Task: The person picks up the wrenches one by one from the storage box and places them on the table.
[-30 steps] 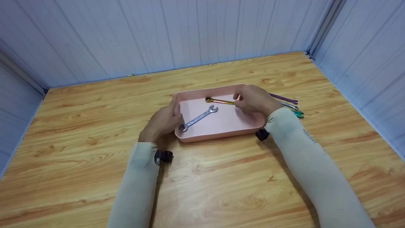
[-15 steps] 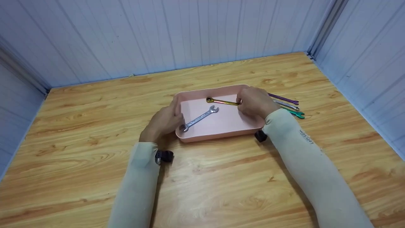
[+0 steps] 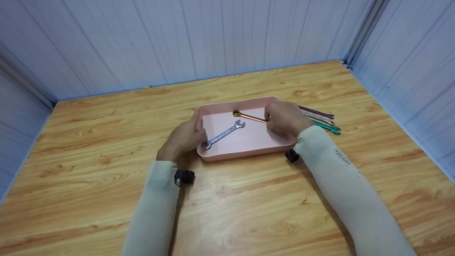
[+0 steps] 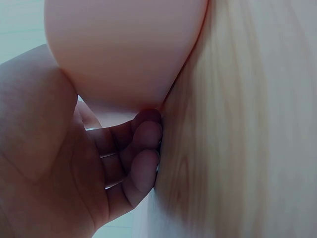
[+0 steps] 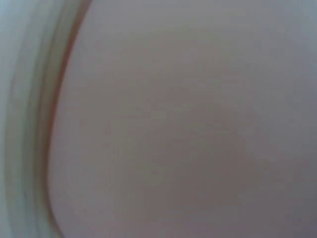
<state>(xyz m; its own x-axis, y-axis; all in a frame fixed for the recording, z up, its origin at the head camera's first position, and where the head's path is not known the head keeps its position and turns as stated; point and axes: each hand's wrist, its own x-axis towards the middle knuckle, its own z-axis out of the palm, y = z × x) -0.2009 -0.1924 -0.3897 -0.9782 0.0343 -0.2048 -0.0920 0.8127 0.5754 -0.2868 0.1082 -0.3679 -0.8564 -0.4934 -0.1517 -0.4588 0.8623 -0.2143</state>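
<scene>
1. Gold wrench (image 3: 251,117) lies inside the pink tray (image 3: 245,153), toward the far side and right of centre; its ring end points left.
2. The right hand (image 3: 287,117) reaches over the tray's right end and pinches the wrench's right end between curled fingers; the exact contact of the fingertips is hidden beneath the hand.
3. The left hand (image 3: 183,138) grips the tray's left end. In the left wrist view three fingers sit pressed together, bent in under the outer wall, their tips down at the table (image 3: 231,213).
4. A silver wrench (image 3: 224,134) rests slantwise in the tray, its lower end just beside the left hand, its upper end near the gold one.
5. Right of the tray, partly hidden by the right hand, a purple wrench (image 3: 316,112), a second silver wrench (image 3: 319,118) and a green wrench (image 3: 326,127) lie side by side on the table.
6. The right wrist view is mostly a blurred pink surface.
</scene>
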